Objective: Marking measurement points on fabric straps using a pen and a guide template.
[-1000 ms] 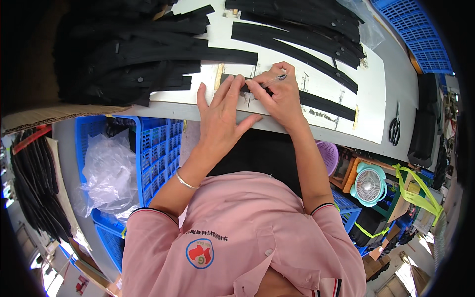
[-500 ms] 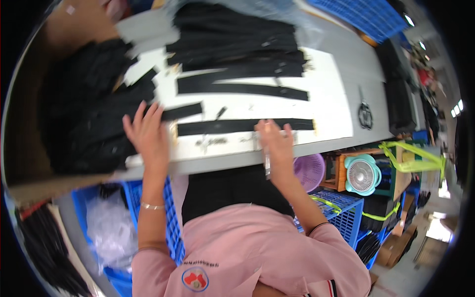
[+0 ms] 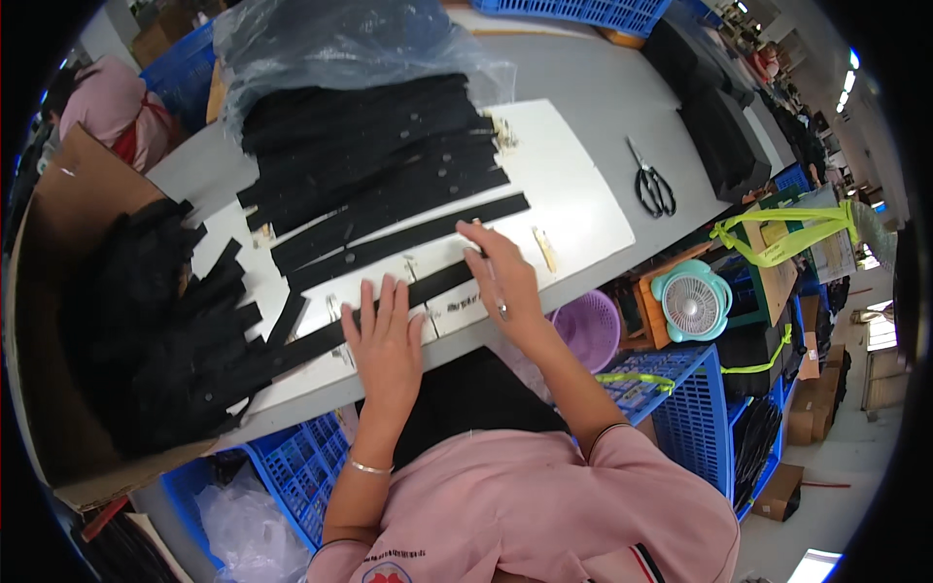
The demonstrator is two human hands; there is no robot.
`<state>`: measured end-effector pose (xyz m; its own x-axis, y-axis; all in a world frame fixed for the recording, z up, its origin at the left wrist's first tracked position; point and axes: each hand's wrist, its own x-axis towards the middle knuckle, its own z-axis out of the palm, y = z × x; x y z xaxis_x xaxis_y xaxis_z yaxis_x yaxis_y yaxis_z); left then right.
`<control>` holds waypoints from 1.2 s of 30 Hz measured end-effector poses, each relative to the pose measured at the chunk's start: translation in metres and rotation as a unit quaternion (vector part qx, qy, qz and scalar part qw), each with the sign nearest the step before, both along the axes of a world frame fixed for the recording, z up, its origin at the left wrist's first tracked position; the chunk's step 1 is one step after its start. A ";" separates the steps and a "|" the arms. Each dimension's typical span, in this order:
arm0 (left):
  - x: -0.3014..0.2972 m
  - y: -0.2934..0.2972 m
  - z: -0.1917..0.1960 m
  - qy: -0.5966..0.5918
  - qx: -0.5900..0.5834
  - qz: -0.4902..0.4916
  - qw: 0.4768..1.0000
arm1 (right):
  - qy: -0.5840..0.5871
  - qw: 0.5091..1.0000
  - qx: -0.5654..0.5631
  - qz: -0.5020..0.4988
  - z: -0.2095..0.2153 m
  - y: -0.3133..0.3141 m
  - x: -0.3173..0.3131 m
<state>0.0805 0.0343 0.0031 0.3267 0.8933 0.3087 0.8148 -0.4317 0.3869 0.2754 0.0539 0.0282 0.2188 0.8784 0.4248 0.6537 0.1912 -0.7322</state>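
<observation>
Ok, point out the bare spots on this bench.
Bare: the white board corner between the right hand and scissors; also the grey table above the scissors. Crowded: the black strip pile up top and the black heap at left.

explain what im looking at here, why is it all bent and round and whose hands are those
The picture comes from a wide fisheye camera worn on a person's head, looking down at their own work. That lens bends straight edges, so the table looks curved. There is no machine: the two bare hands belong to the wearer, whose pink shirt fills the bottom.

The left hand lies flat on a long black strip that rests on a white board. The right hand presses the same strip further along and seems to hold a thin pen-like tool, though it is too small to be sure.

Behind the hands lies a stack of black strips, with a looser heap to the left. Scissors lie on the table to the right, and a small fan stands below its edge.
</observation>
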 end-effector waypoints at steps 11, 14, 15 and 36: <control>0.018 -0.001 0.005 -0.003 -0.026 -0.058 0.998 | -0.264 0.964 0.013 0.032 -0.032 -0.054 0.030; 0.015 -0.005 0.007 -0.001 -0.033 -0.064 0.997 | -0.269 0.963 -0.004 0.009 -0.032 -0.058 0.054; 0.014 -0.006 0.009 -0.004 -0.041 -0.073 0.996 | -0.263 0.965 -0.004 0.003 -0.032 -0.059 0.059; 0.022 -0.010 0.012 0.036 -0.039 -0.060 0.997 | 0.099 0.985 -0.139 0.039 -0.010 0.003 0.078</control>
<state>0.1026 0.0240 0.0151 0.4511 0.8669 0.2119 0.7861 -0.4984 0.3654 0.3533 0.0565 0.0185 0.2001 0.9721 0.1222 0.4835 0.0105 -0.8753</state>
